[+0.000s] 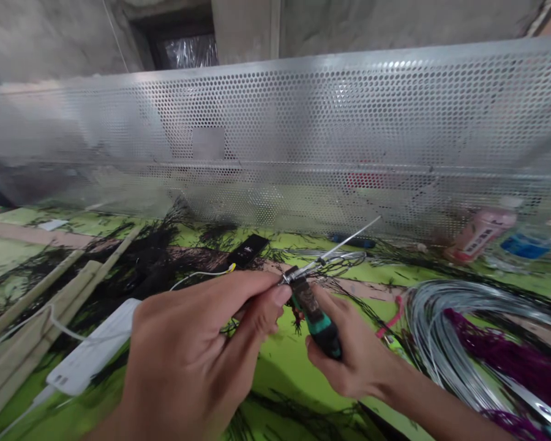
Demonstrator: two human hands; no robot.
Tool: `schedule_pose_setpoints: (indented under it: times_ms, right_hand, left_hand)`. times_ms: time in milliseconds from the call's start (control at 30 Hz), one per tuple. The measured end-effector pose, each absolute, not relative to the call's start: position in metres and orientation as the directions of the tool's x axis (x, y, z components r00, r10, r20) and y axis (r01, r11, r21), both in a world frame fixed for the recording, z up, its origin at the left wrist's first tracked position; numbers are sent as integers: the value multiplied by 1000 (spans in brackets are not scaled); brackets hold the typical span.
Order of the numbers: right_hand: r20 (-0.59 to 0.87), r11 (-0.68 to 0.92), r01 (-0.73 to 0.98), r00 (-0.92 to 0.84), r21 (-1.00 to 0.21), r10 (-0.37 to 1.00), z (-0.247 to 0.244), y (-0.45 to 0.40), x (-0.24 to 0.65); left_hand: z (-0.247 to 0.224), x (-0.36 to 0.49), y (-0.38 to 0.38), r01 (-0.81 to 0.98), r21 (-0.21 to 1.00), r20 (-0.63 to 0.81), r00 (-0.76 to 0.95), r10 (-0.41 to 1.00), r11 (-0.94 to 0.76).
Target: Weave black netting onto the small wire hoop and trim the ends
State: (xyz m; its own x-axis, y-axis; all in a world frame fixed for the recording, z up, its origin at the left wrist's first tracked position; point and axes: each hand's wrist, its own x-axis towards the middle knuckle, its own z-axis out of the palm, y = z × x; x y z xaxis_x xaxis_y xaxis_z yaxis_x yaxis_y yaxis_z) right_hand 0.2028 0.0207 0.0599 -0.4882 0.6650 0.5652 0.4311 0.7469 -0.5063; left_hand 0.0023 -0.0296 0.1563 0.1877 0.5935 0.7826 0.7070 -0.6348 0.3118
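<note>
green-handled pliers (321, 327) clenched in my right hand (356, 352) meet the silver wire (349, 241) just beside my left hand (195, 334), which pinches it, so a weak pinch could let it twist and jab me

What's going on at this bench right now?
The left hand pinches a piece of thin metal wire near the jaws of green-and-black pliers, which the right hand grips by the handles. The wire points up and away. A coil of silvery wire lies to the right, and a white power strip to the left.
</note>
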Motion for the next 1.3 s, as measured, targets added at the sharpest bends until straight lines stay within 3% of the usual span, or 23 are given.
schedule_pose_setpoints:
  times_ms: [367, 733, 900, 1033, 1167, 1300]
  right_hand:
    - [655, 807, 370, -471, -461, 590, 44, 38, 199]
    - [666, 820, 344, -479, -457, 572, 41, 49, 194]
    - [651, 804, 367, -472, -468, 594, 37, 51, 198]
    - [558, 765, 376, -528, -523, 640, 45, 45, 211]
    - [440, 690, 434, -546, -579, 713, 58, 22, 229]
    - [418, 616, 501, -457, -608, 785, 68, -14, 242]
  left_hand:
    - [158, 4, -29, 618, 457, 699, 195, 688, -639]
    - [156, 8, -27, 639, 422, 714, 203, 670, -643]
    - [159, 3, -27, 690, 280, 697, 332, 636, -667]
    - [158, 1, -20, 683, 189, 674, 432, 599, -705]
    - [149, 5, -12, 718, -3, 798, 421, 431, -696]
    - [141, 10, -10, 717, -241, 854, 476, 207, -654]
